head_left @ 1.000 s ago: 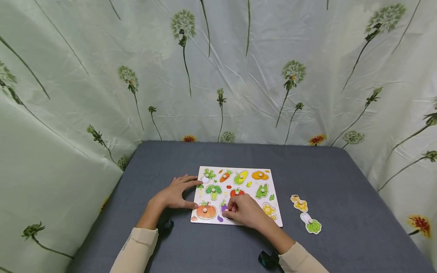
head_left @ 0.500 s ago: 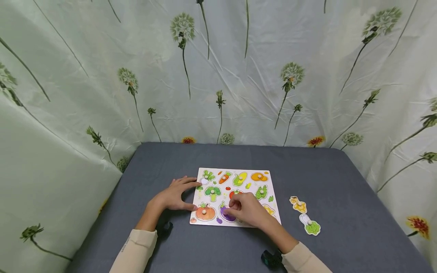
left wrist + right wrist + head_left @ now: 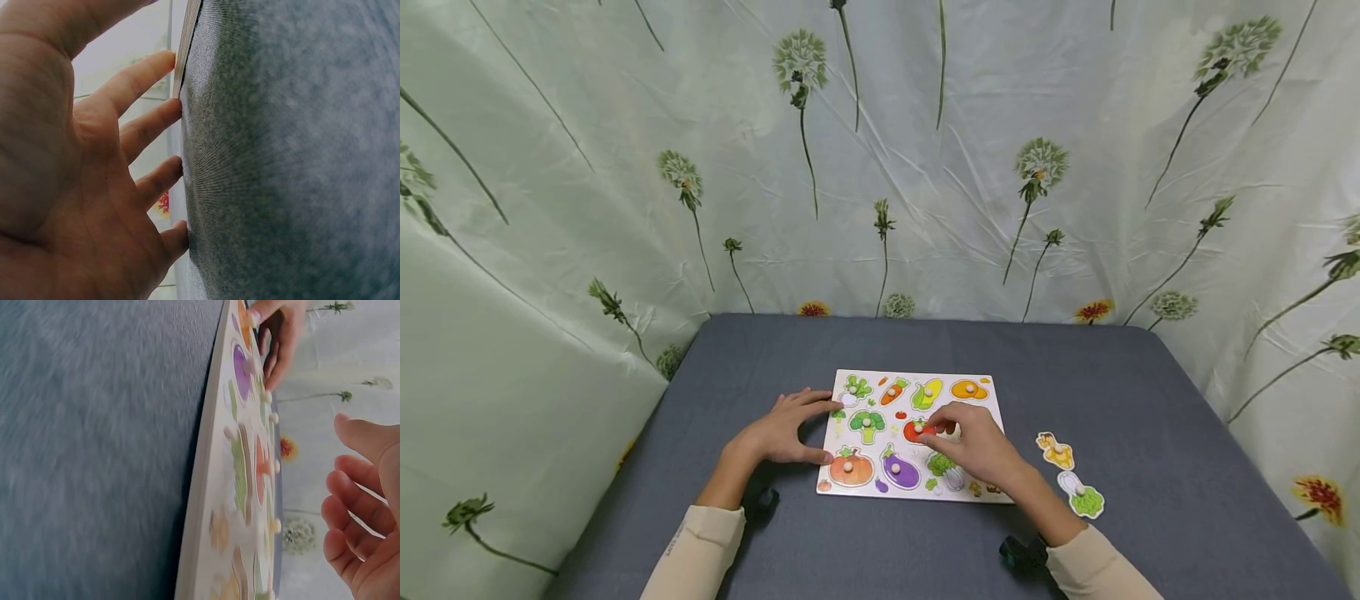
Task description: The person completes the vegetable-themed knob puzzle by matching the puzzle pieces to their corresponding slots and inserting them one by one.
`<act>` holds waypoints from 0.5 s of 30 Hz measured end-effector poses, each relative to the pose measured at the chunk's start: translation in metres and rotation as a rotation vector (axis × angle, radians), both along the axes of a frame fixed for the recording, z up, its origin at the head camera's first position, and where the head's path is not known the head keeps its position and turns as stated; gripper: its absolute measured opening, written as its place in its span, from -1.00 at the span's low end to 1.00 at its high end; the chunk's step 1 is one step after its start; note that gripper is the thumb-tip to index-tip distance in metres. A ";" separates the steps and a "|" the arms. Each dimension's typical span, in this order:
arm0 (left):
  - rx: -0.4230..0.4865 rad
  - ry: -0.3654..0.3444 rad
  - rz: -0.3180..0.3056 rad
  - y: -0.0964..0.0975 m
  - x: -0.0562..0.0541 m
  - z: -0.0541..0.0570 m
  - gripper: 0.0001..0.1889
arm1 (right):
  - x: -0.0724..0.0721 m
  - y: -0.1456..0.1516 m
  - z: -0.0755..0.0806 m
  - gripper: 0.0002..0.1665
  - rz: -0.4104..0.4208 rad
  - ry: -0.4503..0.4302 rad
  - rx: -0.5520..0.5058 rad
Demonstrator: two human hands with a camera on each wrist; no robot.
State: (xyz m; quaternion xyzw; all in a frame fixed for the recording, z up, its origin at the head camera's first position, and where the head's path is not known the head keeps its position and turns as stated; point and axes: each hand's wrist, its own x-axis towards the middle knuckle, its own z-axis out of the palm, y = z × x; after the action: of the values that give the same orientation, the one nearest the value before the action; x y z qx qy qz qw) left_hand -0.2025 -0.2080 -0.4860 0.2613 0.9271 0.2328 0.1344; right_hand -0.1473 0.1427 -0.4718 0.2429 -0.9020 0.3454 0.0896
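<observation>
A white wooden vegetable peg puzzle board (image 3: 887, 492) lies on the table. My left hand (image 3: 790, 429) rests at its left edge, fingers spread and fairly straight; in the left wrist view several fingertips touch the board's side (image 3: 182, 56). The eggplant piece (image 3: 900, 472) sits in its slot, knob up. My right hand (image 3: 973, 442) hovers over the board beside the tomato piece (image 3: 914, 430). In the right wrist view the right hand (image 3: 369, 500) holds nothing, thumb and fingers apart, clear of the knobs. A cabbage-shaped recess (image 3: 951, 473) shows its printed picture. The hand hides the board's right part.
Two loose pieces, a yellow mushroom (image 3: 1057, 451) and a cabbage (image 3: 1082, 495), lie on the grey table (image 3: 1150, 400) to the board's right. Pumpkin (image 3: 852, 468), broccoli (image 3: 868, 423), carrot (image 3: 893, 392) and corn (image 3: 927, 395) pieces sit in the board. A floral curtain (image 3: 955, 192) hangs behind.
My right hand has let go of the eggplant's knob and moved up and right, near the tomato. The eggplant and the cabbage recess are now uncovered. My left hand has stayed put.
</observation>
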 end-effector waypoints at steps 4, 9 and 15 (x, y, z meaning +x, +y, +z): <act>0.000 -0.004 -0.001 0.000 0.000 0.001 -0.09 | 0.001 0.012 0.001 -0.76 -0.023 0.035 0.002; 0.005 -0.007 0.000 0.000 -0.001 0.000 -0.09 | 0.002 0.026 0.005 -0.70 -0.061 0.056 0.013; -0.001 -0.005 -0.004 -0.001 -0.002 -0.004 -0.09 | 0.003 0.044 0.007 -0.67 -0.109 0.074 0.024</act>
State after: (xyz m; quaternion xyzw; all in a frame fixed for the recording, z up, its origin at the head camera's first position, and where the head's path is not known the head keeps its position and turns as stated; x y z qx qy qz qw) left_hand -0.2046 -0.2090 -0.4896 0.2623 0.9263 0.2327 0.1375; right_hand -0.1442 0.1872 -0.4648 0.2069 -0.9142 0.3198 0.1386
